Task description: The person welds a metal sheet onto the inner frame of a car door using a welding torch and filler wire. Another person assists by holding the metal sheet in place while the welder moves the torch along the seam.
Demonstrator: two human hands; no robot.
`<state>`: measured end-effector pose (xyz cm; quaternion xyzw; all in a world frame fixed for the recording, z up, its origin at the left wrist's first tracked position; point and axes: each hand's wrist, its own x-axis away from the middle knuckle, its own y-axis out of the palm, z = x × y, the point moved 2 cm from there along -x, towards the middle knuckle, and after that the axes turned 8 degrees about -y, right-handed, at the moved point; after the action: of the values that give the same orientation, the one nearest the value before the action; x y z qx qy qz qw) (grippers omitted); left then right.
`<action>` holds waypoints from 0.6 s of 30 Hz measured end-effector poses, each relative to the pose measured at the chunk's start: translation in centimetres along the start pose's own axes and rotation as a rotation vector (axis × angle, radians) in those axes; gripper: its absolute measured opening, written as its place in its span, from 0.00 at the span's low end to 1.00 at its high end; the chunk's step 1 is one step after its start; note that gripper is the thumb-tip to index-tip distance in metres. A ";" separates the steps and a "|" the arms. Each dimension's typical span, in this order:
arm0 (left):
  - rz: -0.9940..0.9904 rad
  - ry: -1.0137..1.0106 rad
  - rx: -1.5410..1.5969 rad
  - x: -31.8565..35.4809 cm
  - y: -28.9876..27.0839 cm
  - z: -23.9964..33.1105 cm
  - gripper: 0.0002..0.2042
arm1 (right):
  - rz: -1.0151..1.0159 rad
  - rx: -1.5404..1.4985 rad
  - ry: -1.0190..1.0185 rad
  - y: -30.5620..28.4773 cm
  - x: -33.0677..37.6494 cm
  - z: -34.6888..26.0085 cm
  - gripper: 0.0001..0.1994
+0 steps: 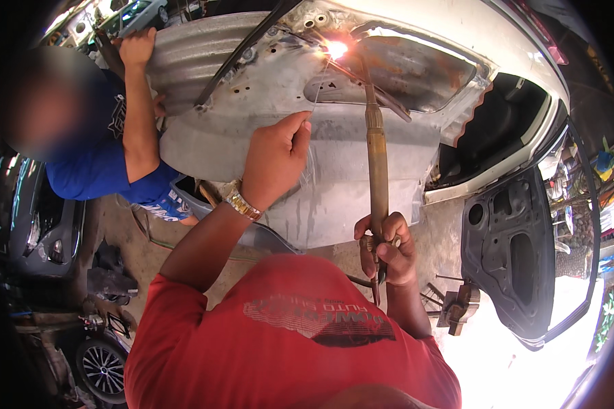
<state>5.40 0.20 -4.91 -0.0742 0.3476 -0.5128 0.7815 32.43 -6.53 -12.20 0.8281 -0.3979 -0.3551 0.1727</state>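
My right hand (390, 252) is wrapped around the lower end of a brass gas welding torch (376, 170), with fingers at its valve knobs. The torch points away from me, and a bright flame (335, 49) glows with sparks at its tip, against the bare grey metal body panel (252, 143) of a car. My left hand (274, 160), with a gold watch (243, 204) on the wrist, pinches a thin welding rod (318, 92) that reaches up toward the flame. Glare hides the exact contact point. A narrow metal strip (382, 97) crosses the panel's oval opening.
A co-worker in a blue shirt (92, 167) is close at the left, one hand (138, 48) raised at the ribbed panel. A detached dark car door (508, 252) stands at the right. A dark car (44, 218) and a wheel (102, 368) are at the left.
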 end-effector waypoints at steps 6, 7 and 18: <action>0.041 -0.034 0.078 0.7 -1.3 0.3 0.10 | -0.026 0.033 -0.012 -0.3 0.1 0.2 0.09; 0.045 -0.039 0.094 0.8 -1.8 0.3 0.10 | -0.014 0.024 -0.007 -0.2 0.0 0.2 0.09; 0.221 0.080 -0.023 1.6 -9.3 1.8 0.06 | -0.078 -0.123 -0.022 0.1 1.1 0.1 0.12</action>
<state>-0.13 -5.91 0.12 -0.0236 0.3904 -0.4220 0.8179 32.85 -7.46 -12.72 0.8270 -0.3446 -0.3942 0.2049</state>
